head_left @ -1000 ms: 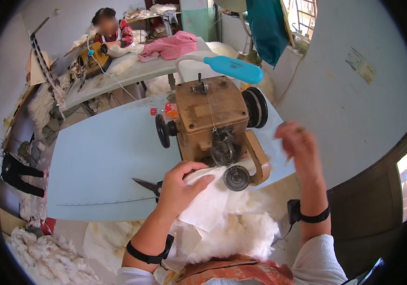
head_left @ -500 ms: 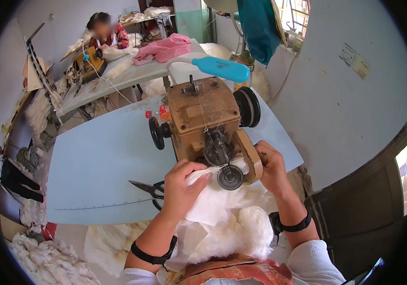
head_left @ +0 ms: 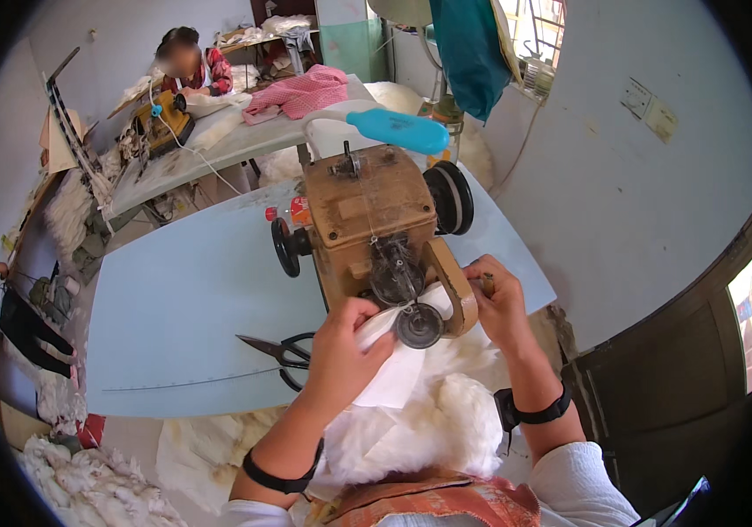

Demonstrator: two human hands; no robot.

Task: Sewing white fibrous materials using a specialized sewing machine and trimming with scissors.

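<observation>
A brown fur sewing machine [head_left: 367,206] stands on the light-blue table, its two dark round discs [head_left: 418,326] set one in front of the other. White cloth [head_left: 391,376] runs up to the discs, and a strip of it shows behind the machine's curved arm. My left hand [head_left: 341,360] pinches the cloth just left of the front disc, fingers closed on it. On the other side of the curved arm is my right hand [head_left: 500,303], its fingers curled; the arm hides the fingertips and whatever they hold. Fluffy white fur [head_left: 450,426] hangs below the cloth over my lap.
Black-handled scissors [head_left: 281,350] lie on the blue table [head_left: 191,299] left of my left hand. A handwheel [head_left: 285,247] and pulley [head_left: 451,198] flank the machine. A blue lamp [head_left: 398,130] reaches over it. Another person [head_left: 196,66] works at the far table.
The view has shifted slightly, moving the machine a little left in the picture. My left hand has edged rightward along the cloth, closer to the discs. My right hand stays beside the curved arm.
</observation>
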